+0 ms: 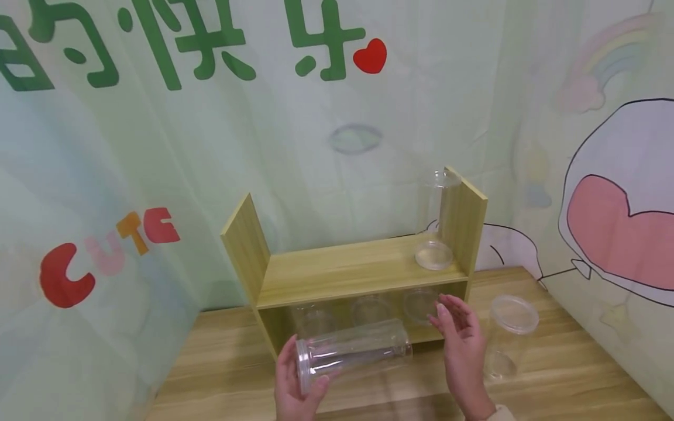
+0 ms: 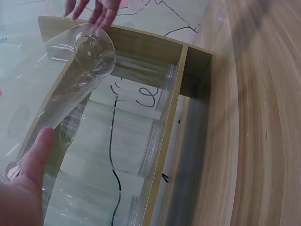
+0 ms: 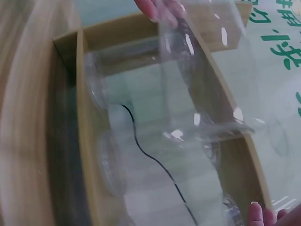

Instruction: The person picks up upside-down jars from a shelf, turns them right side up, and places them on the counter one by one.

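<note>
My left hand grips a clear plastic jar by its ridged, lidded end, thumb in front and fingers behind. The jar is held on its side before the wooden shelf, its base pointing right. In the left wrist view the round base is toward the other hand. To the right of that base my right hand is raised with loosely bent fingers and holds nothing. Its fingertips show at the lower corner of the right wrist view.
One clear jar stands on the upper board, against the right side panel. Several more jars stand in the lower compartment. Another lidded jar stands on the wooden table, right of the shelf. A printed curtain hangs behind.
</note>
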The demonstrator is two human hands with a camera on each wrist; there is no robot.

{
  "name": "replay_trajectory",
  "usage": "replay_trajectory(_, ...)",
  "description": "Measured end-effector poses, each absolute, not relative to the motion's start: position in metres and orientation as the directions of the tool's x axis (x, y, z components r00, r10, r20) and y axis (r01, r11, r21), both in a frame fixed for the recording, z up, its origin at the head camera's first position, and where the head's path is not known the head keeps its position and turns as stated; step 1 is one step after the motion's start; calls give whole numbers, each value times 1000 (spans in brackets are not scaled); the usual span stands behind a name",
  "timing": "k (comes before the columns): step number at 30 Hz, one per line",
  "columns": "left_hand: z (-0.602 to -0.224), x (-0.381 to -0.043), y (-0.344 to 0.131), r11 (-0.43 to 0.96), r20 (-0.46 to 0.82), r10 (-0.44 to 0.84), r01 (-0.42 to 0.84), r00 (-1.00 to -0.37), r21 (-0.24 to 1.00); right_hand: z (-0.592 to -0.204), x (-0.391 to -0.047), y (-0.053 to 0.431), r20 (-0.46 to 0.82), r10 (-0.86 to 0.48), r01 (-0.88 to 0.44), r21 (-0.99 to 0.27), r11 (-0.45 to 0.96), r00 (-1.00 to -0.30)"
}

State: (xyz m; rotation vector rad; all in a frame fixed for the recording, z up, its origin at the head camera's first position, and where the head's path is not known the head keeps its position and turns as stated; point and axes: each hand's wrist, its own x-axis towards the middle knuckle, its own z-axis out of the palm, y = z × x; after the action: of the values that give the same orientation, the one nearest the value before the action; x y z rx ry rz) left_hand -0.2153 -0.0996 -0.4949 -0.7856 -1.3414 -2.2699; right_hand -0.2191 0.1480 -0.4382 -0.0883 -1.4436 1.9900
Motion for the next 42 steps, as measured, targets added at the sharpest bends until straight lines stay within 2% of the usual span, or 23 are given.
replay_trajectory(9,-491,-209,-112,-436,608,-20,554,-794,709,-401,-229,179,502,562,-623,-782,-29,-657)
replay_trajectory(16,-483,-208,-120,-371,569,-27,537,-822,758,-363,-242,206,630,526,-600,-758,256,-572)
replay_trajectory(18,-483,-209,-122,-378,589,-16,551,-808,744,-352,-246,213,631,515,-574,-765,291,-579)
replay_trajectory(21,-483,-208,-124,-368,587,3,545,-810,754,-338,-253,220,619,473,-544,-782,304,-627)
replay_trajectory(27,-477,-202,-135,-172,458,2,451,-889,876,-318,-265,224,628,296,-532,-773,345,-720)
replay_trajectory(33,-469,-205,-150,3,359,-18,359,-933,933,-310,-273,223,665,231,-554,-730,400,-710)
replay_trajectory(42,-456,-216,-176,161,326,27,326,-945,931,-308,-268,238,635,243,-452,-722,524,-733)
